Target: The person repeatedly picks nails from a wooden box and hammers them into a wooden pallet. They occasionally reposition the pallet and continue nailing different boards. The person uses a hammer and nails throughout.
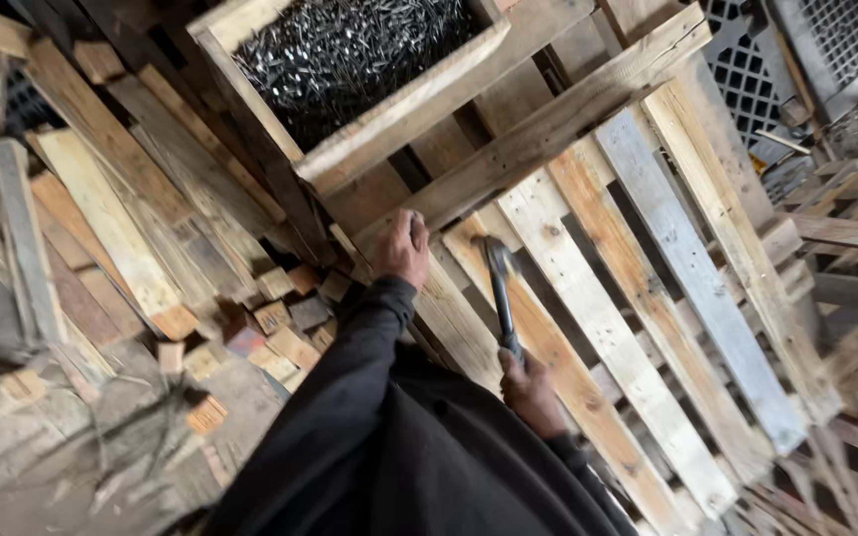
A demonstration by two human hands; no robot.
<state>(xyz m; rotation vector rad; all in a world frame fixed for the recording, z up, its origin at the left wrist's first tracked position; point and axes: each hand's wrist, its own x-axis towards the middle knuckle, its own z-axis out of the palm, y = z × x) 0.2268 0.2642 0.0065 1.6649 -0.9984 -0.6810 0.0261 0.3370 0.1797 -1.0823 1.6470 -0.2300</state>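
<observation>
My right hand (530, 389) grips the handle of a metal hammer (500, 288), whose head hangs just above a slat of the wooden pallet (647, 298). My left hand (404, 248) rests with curled fingers on the pallet's near corner, beside a cross board. Whether it pinches a nail is too small to tell. Both arms wear dark sleeves.
A wooden box full of dark nails (350, 60) sits on the pallet's far end. Loose planks (101, 199) and small wood blocks (280, 318) lie heaped at the left. More pallets (846, 258) stand at the right, with metal mesh (846, 40) behind.
</observation>
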